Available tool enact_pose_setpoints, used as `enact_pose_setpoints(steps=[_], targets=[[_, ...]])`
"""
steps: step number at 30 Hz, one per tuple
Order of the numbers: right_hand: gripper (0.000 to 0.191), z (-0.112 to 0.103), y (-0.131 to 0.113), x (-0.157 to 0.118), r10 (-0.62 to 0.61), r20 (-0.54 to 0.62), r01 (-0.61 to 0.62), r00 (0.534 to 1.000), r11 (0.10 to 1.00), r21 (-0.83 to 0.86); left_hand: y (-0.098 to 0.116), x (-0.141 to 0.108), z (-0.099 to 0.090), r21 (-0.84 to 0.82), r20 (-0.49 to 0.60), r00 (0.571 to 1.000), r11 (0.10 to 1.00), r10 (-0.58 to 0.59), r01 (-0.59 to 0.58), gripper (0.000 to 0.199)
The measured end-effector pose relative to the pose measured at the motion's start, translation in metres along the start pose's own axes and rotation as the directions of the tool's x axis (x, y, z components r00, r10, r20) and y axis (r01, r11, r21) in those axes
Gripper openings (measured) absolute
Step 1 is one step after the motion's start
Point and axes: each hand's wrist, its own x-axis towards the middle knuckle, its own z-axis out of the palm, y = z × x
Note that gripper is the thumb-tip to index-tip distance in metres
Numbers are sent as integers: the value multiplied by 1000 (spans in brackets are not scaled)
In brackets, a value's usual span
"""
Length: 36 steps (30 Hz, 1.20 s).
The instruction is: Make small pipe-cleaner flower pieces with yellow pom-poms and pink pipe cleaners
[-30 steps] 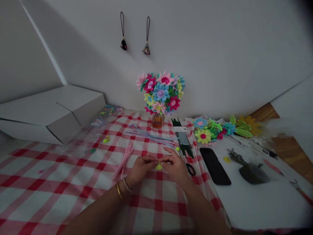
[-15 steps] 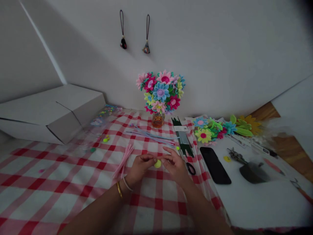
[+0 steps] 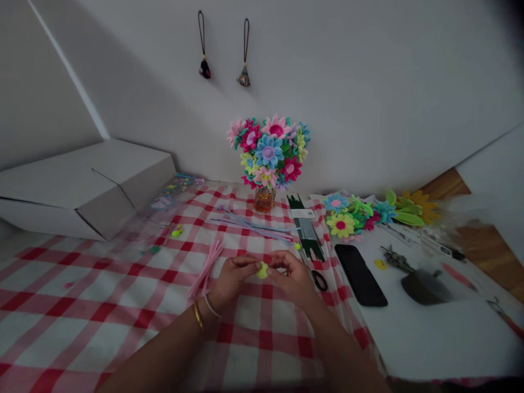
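A small flat yellow disc [image 3: 262, 270] is held between my two hands, above the checked cloth. My left hand [image 3: 237, 273] pinches its left edge between thumb and fingers. From the other side, the thumb and fingertips of my right hand [image 3: 287, 271] close on its right edge. What the disc is made of is too small to tell. Left of my left hand lies a bundle of pink pipe cleaners [image 3: 208, 266]. Beyond both hands are blue and lilac pipe cleaners [image 3: 251, 225]. Black-handled scissors [image 3: 320, 280] rest just right of my right hand.
A glass vase [image 3: 264, 201] of fuzzy flowers stands at the back. Dark green pipe cleaners [image 3: 305, 226] and a black phone [image 3: 360, 275] lie to the right, near loose flowers [image 3: 340, 224] and pliers [image 3: 505, 316]. A white box [image 3: 90, 185] and plastic bags occupy the left.
My right fingers, earlier stretched out more, have curled in and closed around the disc's right edge. The left hand keeps its pinch, and the view has shifted slightly.
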Motion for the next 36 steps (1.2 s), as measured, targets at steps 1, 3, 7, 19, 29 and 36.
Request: enact_pose_setpoints(steps=[1,3,7,19,29,36], targets=[[29,1,0,0,8,12,-8,1000,1000,-9,1,0,0,0,6,1000,1000,4,-4,12],[29,2,0,1,17,20,-17,1000,1000,-10,2,-1,1,12,29,1000,1000,11,-11,11],[33,3,2,1,-1,6,1,1000,999,-41,3,-2,1,70,83,994,995,67,-73,10],[48,4,-2,-1,-41,73,53,996,984,-173,3,-2,-2,332,241,953,907,183,-258,11],[55,2,-7,-2,-35,166,68,985,977,-201,10,-1,-7,477,430,876,768,221,-428,17],[60,0,-8,-3,-4,247,58,969,975,-214,15,-2,-9,527,504,840,698,204,-485,18]])
